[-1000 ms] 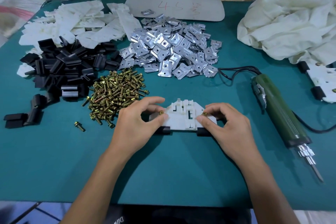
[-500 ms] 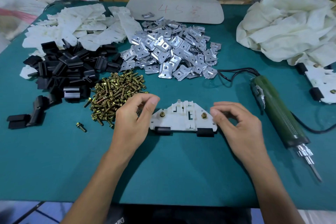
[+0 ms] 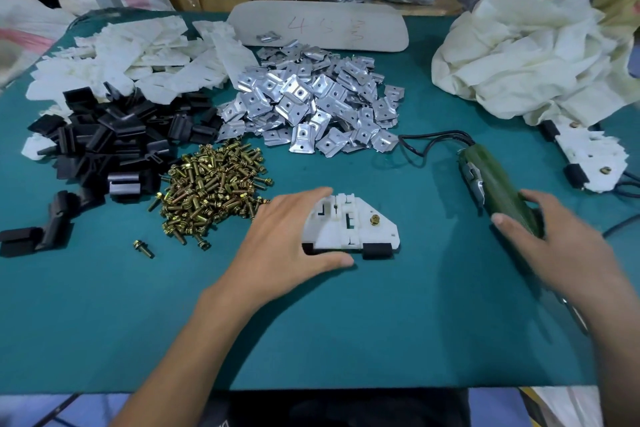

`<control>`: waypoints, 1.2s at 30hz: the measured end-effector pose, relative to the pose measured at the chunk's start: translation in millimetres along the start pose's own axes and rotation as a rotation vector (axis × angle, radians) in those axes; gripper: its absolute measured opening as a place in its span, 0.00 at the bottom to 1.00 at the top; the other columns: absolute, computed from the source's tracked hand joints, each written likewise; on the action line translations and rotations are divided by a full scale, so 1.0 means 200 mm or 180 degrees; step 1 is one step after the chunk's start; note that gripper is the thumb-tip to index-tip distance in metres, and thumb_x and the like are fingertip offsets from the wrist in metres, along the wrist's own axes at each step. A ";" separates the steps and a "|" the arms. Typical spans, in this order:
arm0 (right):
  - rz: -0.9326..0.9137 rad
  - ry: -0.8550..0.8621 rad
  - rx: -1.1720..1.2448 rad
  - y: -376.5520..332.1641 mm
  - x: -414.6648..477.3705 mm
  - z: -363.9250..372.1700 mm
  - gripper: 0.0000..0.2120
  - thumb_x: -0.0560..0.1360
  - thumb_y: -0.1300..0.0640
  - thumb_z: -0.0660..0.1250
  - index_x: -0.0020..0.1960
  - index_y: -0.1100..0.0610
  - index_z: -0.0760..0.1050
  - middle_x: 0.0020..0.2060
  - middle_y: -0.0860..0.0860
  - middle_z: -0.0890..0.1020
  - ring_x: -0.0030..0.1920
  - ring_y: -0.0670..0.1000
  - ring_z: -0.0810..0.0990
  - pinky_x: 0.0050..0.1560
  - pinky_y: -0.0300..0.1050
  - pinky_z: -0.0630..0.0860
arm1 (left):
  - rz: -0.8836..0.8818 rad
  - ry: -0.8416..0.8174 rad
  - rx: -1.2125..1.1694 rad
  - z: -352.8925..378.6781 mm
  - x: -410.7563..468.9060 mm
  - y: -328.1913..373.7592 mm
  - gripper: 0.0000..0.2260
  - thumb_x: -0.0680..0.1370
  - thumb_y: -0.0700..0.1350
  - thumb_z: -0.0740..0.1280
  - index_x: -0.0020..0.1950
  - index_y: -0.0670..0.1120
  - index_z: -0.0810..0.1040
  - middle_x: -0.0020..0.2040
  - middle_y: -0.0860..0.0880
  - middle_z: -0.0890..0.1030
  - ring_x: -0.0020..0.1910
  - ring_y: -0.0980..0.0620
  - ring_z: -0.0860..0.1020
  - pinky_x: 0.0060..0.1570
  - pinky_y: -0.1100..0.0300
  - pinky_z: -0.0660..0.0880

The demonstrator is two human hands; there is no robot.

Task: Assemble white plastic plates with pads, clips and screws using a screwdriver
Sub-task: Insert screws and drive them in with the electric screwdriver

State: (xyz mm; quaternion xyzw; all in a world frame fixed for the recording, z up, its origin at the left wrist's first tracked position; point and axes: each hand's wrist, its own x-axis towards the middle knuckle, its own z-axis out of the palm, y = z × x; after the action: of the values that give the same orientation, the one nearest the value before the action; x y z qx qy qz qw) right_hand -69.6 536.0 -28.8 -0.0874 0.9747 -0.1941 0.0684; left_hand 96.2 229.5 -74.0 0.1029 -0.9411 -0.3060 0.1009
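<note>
While the left hand (image 3: 280,243) clamps the white plate (image 3: 349,225) on the bench (image 3: 346,322), the right hand (image 3: 561,246) curls round the screwdriver (image 3: 495,184) right of the plate; driving its seated screw (image 3: 374,219) likely comes next, bit held upright.

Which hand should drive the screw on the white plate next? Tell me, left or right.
Right, most likely. The right hand grips the green screwdriver, while the left hand holds the white plate on the table, leaving its brass screw uncovered.
</note>
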 end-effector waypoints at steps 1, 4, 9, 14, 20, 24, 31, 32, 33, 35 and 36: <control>0.0001 -0.0027 -0.0052 -0.01 0.00 0.00 0.31 0.77 0.36 0.66 0.74 0.50 0.69 0.65 0.60 0.79 0.63 0.64 0.77 0.59 0.57 0.71 | 0.0037 -0.0003 0.0090 0.01 0.01 0.01 0.40 0.66 0.75 0.67 0.74 0.63 0.63 0.68 0.64 0.70 0.66 0.62 0.64 0.62 0.62 0.61; 0.0066 -0.0162 -0.0359 -0.06 0.02 -0.02 0.32 0.75 0.35 0.69 0.71 0.52 0.71 0.58 0.59 0.81 0.56 0.62 0.78 0.51 0.54 0.70 | 0.0020 -0.0049 0.0129 0.03 0.06 0.02 0.42 0.66 0.73 0.70 0.76 0.58 0.63 0.68 0.59 0.72 0.65 0.57 0.65 0.63 0.59 0.63; 0.0163 -0.0356 0.0582 -0.08 0.06 -0.07 0.18 0.73 0.40 0.76 0.49 0.53 0.77 0.36 0.49 0.81 0.37 0.52 0.79 0.37 0.47 0.73 | -0.0032 -0.0187 0.0077 0.06 0.11 0.04 0.48 0.64 0.76 0.69 0.78 0.56 0.62 0.65 0.58 0.69 0.63 0.57 0.63 0.66 0.58 0.63; 0.0495 -0.0529 0.3960 -0.14 -0.03 -0.04 0.27 0.67 0.37 0.72 0.55 0.56 0.77 0.40 0.52 0.77 0.33 0.48 0.78 0.30 0.42 0.80 | -0.0046 -0.0095 0.0039 0.07 0.10 0.04 0.45 0.64 0.76 0.69 0.77 0.57 0.65 0.67 0.59 0.73 0.63 0.58 0.63 0.65 0.58 0.63; -0.0030 -0.0180 0.5087 -0.45 -0.05 -0.05 0.27 0.66 0.31 0.71 0.49 0.52 0.71 0.32 0.49 0.78 0.30 0.49 0.76 0.33 0.42 0.77 | -0.0088 -0.0100 -0.0091 0.06 0.10 0.05 0.46 0.63 0.77 0.68 0.76 0.56 0.67 0.62 0.62 0.73 0.61 0.58 0.63 0.64 0.58 0.65; -0.0811 0.0240 0.4956 -0.63 -0.04 -0.06 0.25 0.66 0.39 0.80 0.48 0.54 0.74 0.32 0.49 0.78 0.29 0.50 0.76 0.33 0.44 0.76 | -0.0101 -0.0112 -0.0075 0.06 0.10 0.05 0.46 0.63 0.76 0.68 0.76 0.57 0.67 0.58 0.64 0.70 0.62 0.58 0.63 0.63 0.60 0.65; -0.1191 0.0440 0.4839 -0.77 0.02 0.00 0.27 0.68 0.42 0.80 0.51 0.59 0.70 0.33 0.51 0.79 0.30 0.52 0.76 0.35 0.47 0.76 | -0.0133 -0.0145 -0.0064 0.05 0.10 0.06 0.46 0.62 0.77 0.67 0.76 0.57 0.67 0.59 0.64 0.70 0.61 0.59 0.62 0.63 0.60 0.66; -0.1182 0.0458 0.4795 -0.77 0.03 0.01 0.26 0.69 0.44 0.79 0.51 0.59 0.70 0.33 0.51 0.79 0.30 0.52 0.76 0.35 0.47 0.76 | -0.0140 -0.0145 -0.0074 0.05 0.10 0.06 0.46 0.62 0.77 0.68 0.76 0.57 0.67 0.59 0.64 0.71 0.61 0.59 0.62 0.63 0.60 0.66; -0.1178 0.0464 0.4766 -0.77 0.03 0.02 0.25 0.69 0.44 0.79 0.51 0.59 0.71 0.33 0.51 0.78 0.30 0.52 0.76 0.34 0.47 0.76 | -0.0146 -0.0144 -0.0083 0.05 0.10 0.06 0.46 0.62 0.76 0.68 0.76 0.57 0.67 0.60 0.63 0.71 0.61 0.59 0.62 0.63 0.59 0.66; -0.1203 0.0447 0.4787 -0.77 0.03 0.04 0.28 0.66 0.40 0.81 0.50 0.58 0.71 0.34 0.52 0.78 0.29 0.52 0.76 0.34 0.47 0.76 | -0.0157 -0.0148 -0.0100 0.05 0.10 0.06 0.46 0.62 0.76 0.68 0.76 0.57 0.67 0.62 0.62 0.73 0.62 0.58 0.62 0.63 0.59 0.67; -0.1220 0.0438 0.4819 -0.77 0.03 0.05 0.30 0.64 0.39 0.82 0.50 0.57 0.72 0.34 0.52 0.78 0.29 0.52 0.76 0.34 0.46 0.76 | -0.0159 -0.0153 -0.0107 0.05 0.10 0.06 0.46 0.62 0.76 0.68 0.76 0.57 0.67 0.62 0.61 0.73 0.62 0.58 0.62 0.63 0.59 0.67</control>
State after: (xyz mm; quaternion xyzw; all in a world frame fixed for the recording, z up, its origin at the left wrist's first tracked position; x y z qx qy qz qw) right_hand -52.0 391.3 21.7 -0.1714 0.5470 -0.8193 0.0141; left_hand 73.0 239.5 -72.7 0.1172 -0.9351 -0.3265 0.0723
